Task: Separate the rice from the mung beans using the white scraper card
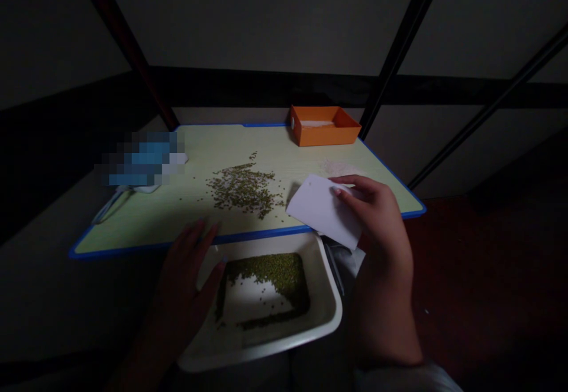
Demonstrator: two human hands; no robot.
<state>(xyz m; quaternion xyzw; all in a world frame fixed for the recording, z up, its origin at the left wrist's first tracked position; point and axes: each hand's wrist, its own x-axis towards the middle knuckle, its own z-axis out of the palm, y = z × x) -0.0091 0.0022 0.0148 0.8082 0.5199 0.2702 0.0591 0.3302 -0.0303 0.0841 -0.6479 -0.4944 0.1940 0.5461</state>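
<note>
My right hand [379, 220] grips a white card [322, 209] at the table's front right, its lower edge tilted toward a heap of small green beans [244, 188] on the pale tabletop. My left hand [189, 274] holds the left rim of a white tray [326, 312] just below the table's front edge, thumb resting inside the rim. The tray has green beans [275, 271] piled along its far and right sides, with bare white bottom in the middle.
An orange box [323, 125] stands at the back of the blue-edged table [146, 249]. A blurred blue and white object [142, 158] and a cable lie at the left. Dark diagonal bars rise behind the table. The room is dim.
</note>
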